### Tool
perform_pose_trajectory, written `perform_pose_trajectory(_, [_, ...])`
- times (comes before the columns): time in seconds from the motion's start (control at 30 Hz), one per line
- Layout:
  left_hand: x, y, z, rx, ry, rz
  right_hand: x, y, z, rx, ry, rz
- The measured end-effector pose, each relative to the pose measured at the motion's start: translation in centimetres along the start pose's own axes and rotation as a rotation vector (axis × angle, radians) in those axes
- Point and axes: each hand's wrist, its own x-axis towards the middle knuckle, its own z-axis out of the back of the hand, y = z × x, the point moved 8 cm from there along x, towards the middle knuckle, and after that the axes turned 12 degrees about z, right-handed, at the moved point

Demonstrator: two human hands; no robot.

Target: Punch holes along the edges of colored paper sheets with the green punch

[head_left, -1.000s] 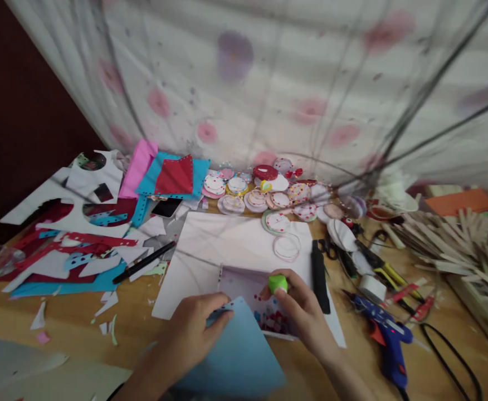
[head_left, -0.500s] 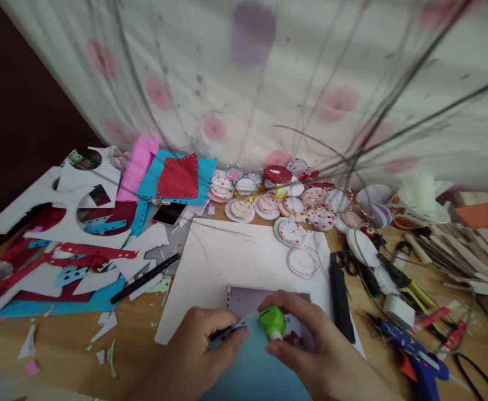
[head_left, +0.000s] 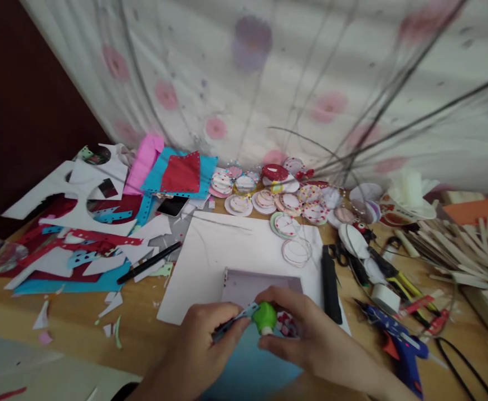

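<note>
My left hand (head_left: 213,340) pinches a light blue strip of paper (head_left: 248,311) with dark dots. Between the thumb and fingers of my right hand (head_left: 298,328) is a small green craft punch (head_left: 264,317) with a white part at its lower end. The strip's far end meets the punch's left side; whether it sits inside the slot is too blurred to tell. Beneath both hands lies a shallow greyish box (head_left: 244,284), with small red and white pieces (head_left: 286,323) showing beside my right fingers. A light blue surface (head_left: 248,367) shows below the hands.
A white sheet (head_left: 214,245) lies under the box. Paper scraps (head_left: 97,245) and a black pen (head_left: 149,262) are to the left, round paper pieces (head_left: 288,203) at the back. On the right lie a black bar (head_left: 331,287), blue glue gun (head_left: 403,340), pliers (head_left: 398,284) and wooden sticks (head_left: 469,250).
The punch and the strip have come together; before, a small gap lay between them. The view has shifted a little, bringing more of the near left edge into sight.
</note>
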Motion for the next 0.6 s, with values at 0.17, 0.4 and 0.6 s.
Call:
perform_pose_trajectory(0.17, [-0.9, -0.1, -1.4, -0.008, -0.001, -0.026, -0.9, -1.3, -0.9, 0.318, 0.023, -0.059])
perform_pose_trajectory(0.4, [-0.9, -0.1, -2.1, -0.016, 0.000, -0.032, -1.0, -1.5, -1.0, 0.399, 0.083, -0.107])
perform_pose_trajectory(0.6, [-0.4, 0.2, -2.2, -0.064, -0.008, 0.018, -0.5, -1.1, 0.4, 0.118, 0.029, -0.102])
